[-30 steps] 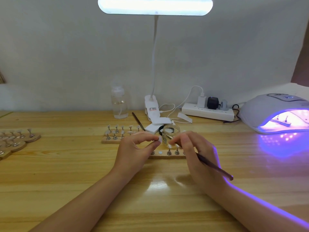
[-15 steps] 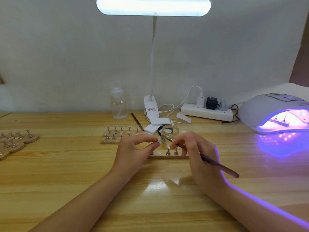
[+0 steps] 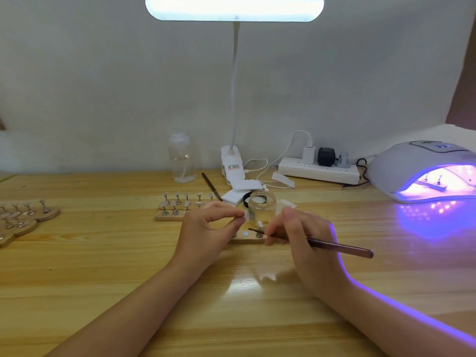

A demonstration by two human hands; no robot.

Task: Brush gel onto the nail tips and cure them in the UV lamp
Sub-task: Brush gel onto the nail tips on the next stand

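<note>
**One tip lifted for coating while a batch sits under the lamp**

The left hand (image 3: pixel 208 228) pinches a small pale nail tip on its stand (image 3: pixel 246 216) between thumb and forefinger, raised just above the narrow wooden holder strip (image 3: pixel 247 239), probably so the tip can be turned toward the light. The right hand (image 3: pixel 301 235) grips a slim, dark metallic-handled gel brush (image 3: pixel 334 245) pencil-fashion, its fine bristle end pointing left and low over the strip, near the held tip but apart from it. My reading is that gel is about to be laid on this tip.

Just behind the hands stands a small clear glass gel jar (image 3: pixel 262 207), open, within easy reach for dipping. A second wooden strip of metal-stemmed nail tips (image 3: pixel 180 204) lies to its left, and more round wooden holders (image 3: pixel 23 217) sit at the far left edge.

On the right of the glossy, pale wood-grained bench (image 3: pixel 103 266), the domed white UV lamp (image 3: pixel 422 171) glows violet, with a strip of stands inside it, seemingly curing. A white bar desk lamp (image 3: pixel 234 7) overhead lights the work. A clear plastic bottle (image 3: pixel 181 161) and a white power strip (image 3: pixel 319 172) stand by the wall.
</note>
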